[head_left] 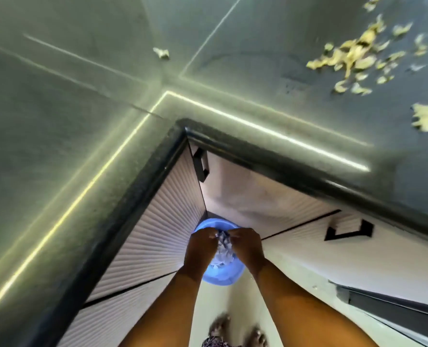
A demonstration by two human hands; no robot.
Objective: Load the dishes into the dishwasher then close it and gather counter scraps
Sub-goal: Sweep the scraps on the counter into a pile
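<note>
Blue-white cloth, soft, limp and probably wet, is pinched between left hand and right hand, bunched over the basin below. Scraps lie well above-right on the counter; its dark edge looms close, floor behind offers room.

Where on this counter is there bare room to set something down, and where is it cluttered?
The left wing of the counter, from the corner seam to the dark front edge, is bare. One stray scrap lies near the seam. The far right is crowded with yellow peel scraps. Both hands grip a cloth over the blue tub.
</note>
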